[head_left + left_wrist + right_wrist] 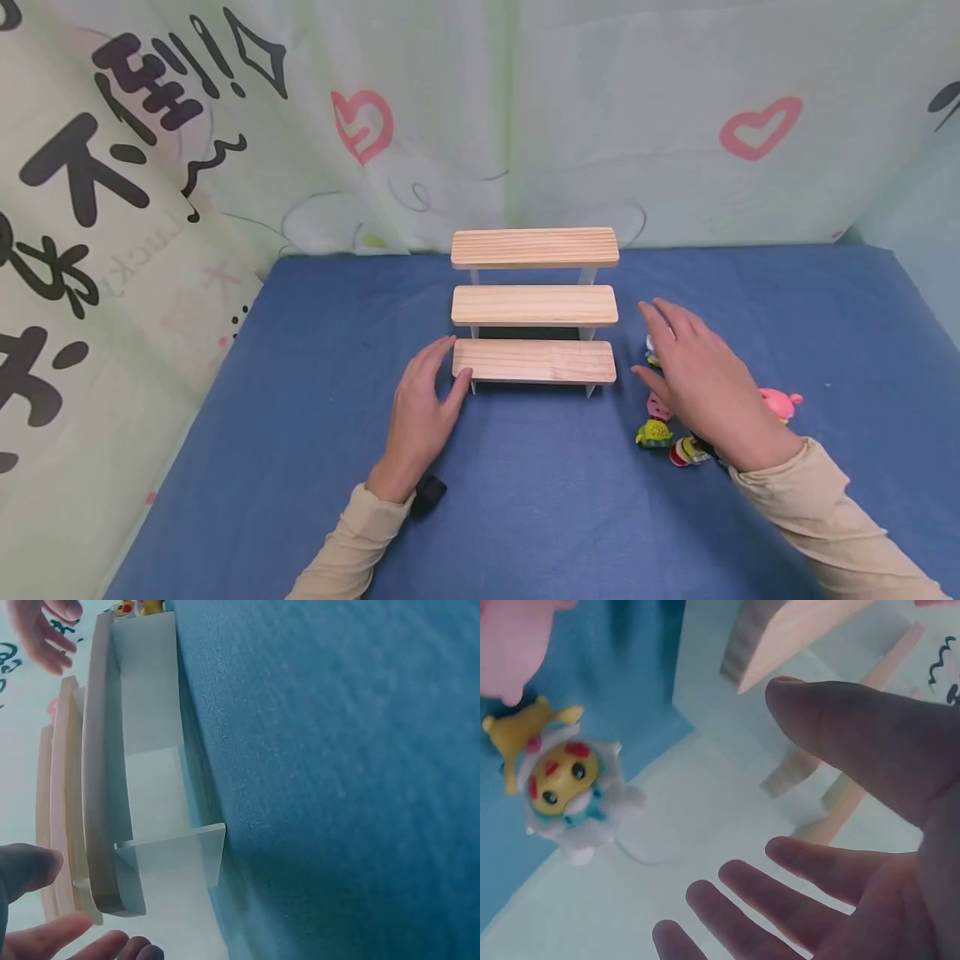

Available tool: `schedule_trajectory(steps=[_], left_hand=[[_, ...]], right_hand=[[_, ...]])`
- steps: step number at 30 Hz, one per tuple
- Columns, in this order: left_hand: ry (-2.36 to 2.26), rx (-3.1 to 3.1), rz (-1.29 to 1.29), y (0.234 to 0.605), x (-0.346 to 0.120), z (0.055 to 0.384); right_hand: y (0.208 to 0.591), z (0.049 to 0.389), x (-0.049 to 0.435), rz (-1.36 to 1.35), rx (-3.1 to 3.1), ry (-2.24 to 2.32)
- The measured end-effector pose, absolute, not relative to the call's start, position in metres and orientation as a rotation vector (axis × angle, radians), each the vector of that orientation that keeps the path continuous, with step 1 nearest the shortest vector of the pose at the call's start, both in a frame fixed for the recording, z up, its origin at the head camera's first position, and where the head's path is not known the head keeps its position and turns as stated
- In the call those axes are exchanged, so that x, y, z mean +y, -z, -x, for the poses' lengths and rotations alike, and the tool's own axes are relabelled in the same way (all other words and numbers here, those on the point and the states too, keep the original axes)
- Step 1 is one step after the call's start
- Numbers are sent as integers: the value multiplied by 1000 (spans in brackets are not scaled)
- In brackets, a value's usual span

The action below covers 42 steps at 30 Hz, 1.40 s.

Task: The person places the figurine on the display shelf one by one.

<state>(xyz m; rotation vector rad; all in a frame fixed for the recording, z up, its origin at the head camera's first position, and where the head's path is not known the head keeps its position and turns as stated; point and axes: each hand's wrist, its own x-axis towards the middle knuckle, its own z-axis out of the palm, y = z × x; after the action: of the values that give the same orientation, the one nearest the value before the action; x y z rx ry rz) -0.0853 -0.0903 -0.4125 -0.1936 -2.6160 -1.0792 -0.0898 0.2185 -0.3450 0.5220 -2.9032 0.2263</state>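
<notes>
A three-tier display stand with pale wooden boards (534, 362) and clear side supports stands at the back middle of the table. At the left end of its lowest board is my left hand (418, 421), thumb and fingers spread around the corner. In the left wrist view, the thumb (30, 870) and fingertips lie close to the board ends. My right hand (708, 400) hovers right of the stand with its fingers extended, holding nothing. Under and around it lie small toy figurines, among them a yellow-green one (654, 433) and a yellow-faced one in a white hood (566, 784).
A pink figurine (780, 404) lies right of my right hand, and a red-and-yellow one (687, 451) below it. Blue cloth (525, 517) covers the table. Behind the stand hangs a pale printed curtain (600, 125), which continues along the left side.
</notes>
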Motion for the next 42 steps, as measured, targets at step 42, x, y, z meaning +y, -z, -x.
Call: schedule_trajectory(steps=[42], left_hand=[[2209,-2328,-186,425,-102,109]], right_hand=[[346,146,254,-544,-3340,-406]])
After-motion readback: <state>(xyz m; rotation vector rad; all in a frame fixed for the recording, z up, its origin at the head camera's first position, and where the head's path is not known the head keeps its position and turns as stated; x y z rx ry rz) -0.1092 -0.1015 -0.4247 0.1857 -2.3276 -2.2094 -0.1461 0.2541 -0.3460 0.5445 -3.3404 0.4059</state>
